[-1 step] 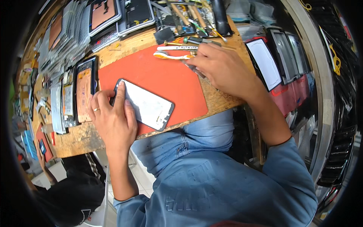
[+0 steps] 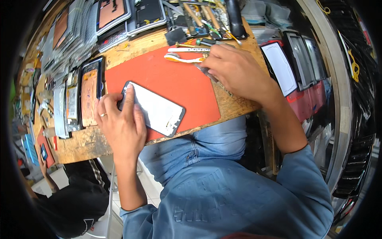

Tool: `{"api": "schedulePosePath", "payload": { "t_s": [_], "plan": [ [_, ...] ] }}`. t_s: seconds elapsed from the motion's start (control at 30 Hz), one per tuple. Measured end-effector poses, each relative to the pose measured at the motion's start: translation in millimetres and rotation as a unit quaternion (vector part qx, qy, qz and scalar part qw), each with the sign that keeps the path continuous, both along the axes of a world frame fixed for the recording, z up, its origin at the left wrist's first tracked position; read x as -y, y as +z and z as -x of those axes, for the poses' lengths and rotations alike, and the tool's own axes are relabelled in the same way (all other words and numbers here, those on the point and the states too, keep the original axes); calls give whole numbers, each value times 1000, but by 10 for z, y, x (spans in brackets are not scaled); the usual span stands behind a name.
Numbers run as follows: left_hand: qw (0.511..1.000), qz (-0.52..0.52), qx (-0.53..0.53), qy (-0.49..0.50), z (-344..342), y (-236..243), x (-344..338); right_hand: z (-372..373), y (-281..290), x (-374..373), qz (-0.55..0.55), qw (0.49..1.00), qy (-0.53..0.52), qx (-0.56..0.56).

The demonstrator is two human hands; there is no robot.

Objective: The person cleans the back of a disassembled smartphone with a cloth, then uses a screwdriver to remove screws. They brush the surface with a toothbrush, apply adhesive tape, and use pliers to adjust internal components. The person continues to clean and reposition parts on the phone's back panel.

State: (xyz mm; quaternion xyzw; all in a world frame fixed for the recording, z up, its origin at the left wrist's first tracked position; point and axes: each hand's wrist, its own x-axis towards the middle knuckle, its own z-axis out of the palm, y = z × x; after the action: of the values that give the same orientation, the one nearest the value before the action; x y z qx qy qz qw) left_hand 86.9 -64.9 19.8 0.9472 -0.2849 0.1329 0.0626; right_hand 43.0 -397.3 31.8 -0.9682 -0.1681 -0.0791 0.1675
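A phone screen (image 2: pixel 153 107) with a white face and dark border lies at a slant on the orange-red mat (image 2: pixel 175 79). My left hand (image 2: pixel 123 119) is closed over its left end, index finger and thumb laid on the white face, the other fingers curled at the edge. At the mat's far right corner, my right hand (image 2: pixel 234 69) is closed with its fingertips together. What they pinch, if anything, is hidden. A thin grey tool (image 2: pixel 203 69) lies beneath that hand. Just left of its fingertips are a white-and-orange handled tool (image 2: pixel 181 59) and a white dotted strip (image 2: pixel 185 50).
Wooden-handled tools (image 2: pixel 193 16) crowd the back of the bench. Opened device frames (image 2: pixel 90 83) and stacked panels (image 2: pixel 65 44) stand at the left. Screens (image 2: pixel 278 65) sit beyond the bench's right edge. Another person's hand (image 2: pixel 43 163) holds a small device at far left.
The whole view has shifted slightly. A little more of the thin grey tool shows beneath my right hand. My left hand stays on the phone screen.
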Motion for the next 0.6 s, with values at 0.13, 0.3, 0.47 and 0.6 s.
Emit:
{"api": "schedulePosePath", "payload": {
  "t_s": [0.13,0.3,0.47,0.6],
  "plan": [
    [997,41,-45,-53,386,6,143,-145,78,99,-28,997,24,-62],
    [994,59,-65,-64,507,0,195,-254,77,172,-51,994,39,-85],
    [1000,7,16,16,-81,-37,-132,-204,137,176,-30,993,26,-112],
    [999,7,24,33,-80,-66,-109,-240,126,190,-33,992,32,-121]
  ]
}}
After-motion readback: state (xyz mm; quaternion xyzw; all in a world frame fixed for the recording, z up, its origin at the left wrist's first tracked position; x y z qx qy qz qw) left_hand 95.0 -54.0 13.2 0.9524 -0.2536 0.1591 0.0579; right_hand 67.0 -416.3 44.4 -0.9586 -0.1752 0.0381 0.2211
